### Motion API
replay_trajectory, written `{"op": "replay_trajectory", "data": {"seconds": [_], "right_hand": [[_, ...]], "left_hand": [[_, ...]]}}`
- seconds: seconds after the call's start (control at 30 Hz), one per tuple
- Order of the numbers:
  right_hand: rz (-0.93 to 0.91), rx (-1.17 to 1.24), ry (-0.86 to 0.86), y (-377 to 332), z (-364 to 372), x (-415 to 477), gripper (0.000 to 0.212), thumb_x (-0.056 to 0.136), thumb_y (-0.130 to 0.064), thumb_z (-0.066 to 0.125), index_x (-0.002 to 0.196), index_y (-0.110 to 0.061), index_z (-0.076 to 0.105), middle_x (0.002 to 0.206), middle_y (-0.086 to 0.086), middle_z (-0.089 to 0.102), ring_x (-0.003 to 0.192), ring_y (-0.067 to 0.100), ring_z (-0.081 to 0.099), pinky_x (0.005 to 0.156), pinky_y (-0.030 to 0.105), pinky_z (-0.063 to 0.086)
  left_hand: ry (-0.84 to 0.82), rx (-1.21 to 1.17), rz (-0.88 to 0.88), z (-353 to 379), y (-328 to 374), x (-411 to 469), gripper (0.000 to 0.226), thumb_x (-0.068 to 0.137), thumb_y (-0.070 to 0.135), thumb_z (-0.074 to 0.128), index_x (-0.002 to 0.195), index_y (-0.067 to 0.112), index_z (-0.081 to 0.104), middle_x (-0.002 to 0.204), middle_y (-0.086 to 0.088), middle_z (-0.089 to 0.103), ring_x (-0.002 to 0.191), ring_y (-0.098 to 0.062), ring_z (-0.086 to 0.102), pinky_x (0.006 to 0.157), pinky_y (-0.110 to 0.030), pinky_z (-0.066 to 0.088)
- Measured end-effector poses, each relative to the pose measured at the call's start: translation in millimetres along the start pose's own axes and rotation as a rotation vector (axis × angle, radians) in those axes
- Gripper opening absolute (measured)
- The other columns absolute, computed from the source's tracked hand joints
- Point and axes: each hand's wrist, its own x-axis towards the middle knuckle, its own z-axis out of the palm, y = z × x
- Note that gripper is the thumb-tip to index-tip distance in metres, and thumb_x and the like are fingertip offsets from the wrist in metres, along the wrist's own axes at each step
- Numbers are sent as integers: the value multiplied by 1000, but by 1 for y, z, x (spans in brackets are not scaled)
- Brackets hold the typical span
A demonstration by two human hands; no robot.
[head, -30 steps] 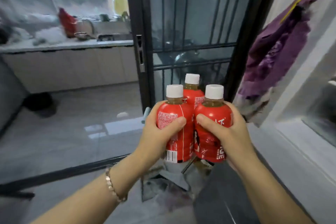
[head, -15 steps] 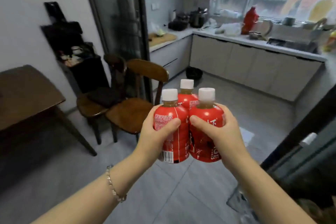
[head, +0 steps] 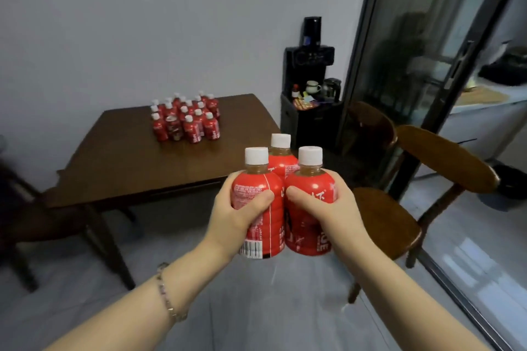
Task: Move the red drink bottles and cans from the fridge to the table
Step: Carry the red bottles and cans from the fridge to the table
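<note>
I hold a cluster of three red drink bottles [head: 285,202] with white caps, upright, out in front of me above the floor. My left hand [head: 236,216] wraps the left bottle and my right hand [head: 328,214] wraps the right one; the third bottle [head: 281,157] is pressed between them at the back. Ahead to the left stands a dark wooden table [head: 128,162]. Several red bottles and at least one can [head: 185,118] are grouped near its far edge. The fridge is out of view.
A wooden chair [head: 399,214] stands just right of the bottles, with another behind it. A black cabinet [head: 309,120] with a water dispenser sits against the wall beside the table. A dark-framed glass sliding door [head: 427,65] runs along the right. A dark chair [head: 20,208] is at the left edge.
My view has swung left from the sliding door and kitchen to the table. My two hands keep the same grip on the three bottles.
</note>
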Motion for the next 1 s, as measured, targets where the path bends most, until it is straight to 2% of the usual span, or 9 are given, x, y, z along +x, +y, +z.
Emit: {"op": "replay_trajectory", "data": {"seconds": [0.1, 0.17, 0.23, 0.43, 0.5, 0.6, 0.7, 0.8, 1.0], "right_hand": [[-3, 32, -104, 7, 50, 53, 48, 60, -32, 76, 103, -33, 54, 102, -13, 65, 91, 3, 65, 77, 17, 54], [-7, 48, -148, 15, 76, 86, 62, 54, -38, 73, 112, -27, 53, 107, -10, 64, 94, 5, 64, 81, 21, 53], [6, 50, -212, 27, 109, 132, 70, 51, -43, 73, 116, -27, 50, 110, -11, 63, 96, 5, 64, 77, 18, 52], [21, 82, -413, 54, 184, 261, 61, 54, -41, 79, 107, -35, 50, 109, -11, 64, 95, 7, 65, 75, 20, 52], [32, 82, -481, 61, 214, 305, 67, 52, -42, 88, 108, -34, 52, 109, -9, 65, 95, 6, 67, 76, 21, 54], [74, 85, -573, 79, 270, 369, 76, 41, -47, 79, 111, -31, 53, 109, -7, 66, 96, 8, 67, 80, 25, 55], [110, 100, -642, 100, 323, 416, 70, 48, -39, 83, 110, -33, 52, 109, -9, 64, 93, 3, 67, 72, 18, 55], [157, 90, -674, 123, 371, 453, 61, 57, -29, 85, 106, -35, 49, 108, -11, 61, 92, 4, 65, 66, 14, 53], [253, 106, -571, 187, 485, 522, 69, 48, -31, 83, 109, -35, 50, 108, -7, 64, 92, 6, 67, 71, 21, 56]], "left_hand": [[91, 8, 14, -48, -3, 42, 62, 47, 43, 73, 103, 23, 57, 87, 5, 71, 80, -12, 70, 65, -23, 55], [136, 7, 11, -72, -6, 68, 62, 48, 43, 73, 104, 24, 56, 88, 6, 71, 81, -12, 70, 66, -24, 55], [193, 5, 21, -102, -12, 106, 63, 48, 44, 72, 105, 24, 55, 89, 5, 71, 81, -12, 70, 67, -25, 56], [320, 26, 22, -169, -21, 209, 66, 46, 47, 71, 107, 29, 53, 98, 3, 68, 87, -12, 70, 71, -25, 56], [371, 39, 20, -195, -23, 243, 65, 47, 47, 71, 107, 31, 52, 98, 5, 68, 87, -10, 69, 68, -22, 56], [448, 59, 11, -245, -29, 294, 64, 48, 47, 70, 107, 32, 51, 98, 7, 67, 88, -6, 69, 65, -18, 55], [467, 66, 5, -293, -43, 336, 64, 47, 47, 70, 106, 33, 50, 94, 12, 68, 86, -2, 68, 63, -15, 53], [461, 82, -29, -343, -57, 376, 65, 47, 49, 69, 107, 35, 48, 99, 11, 65, 87, 1, 67, 63, -12, 52], [369, 147, -132, -469, -99, 460, 62, 51, 41, 74, 107, 36, 47, 103, 10, 61, 88, 6, 65, 64, -9, 51]]}}
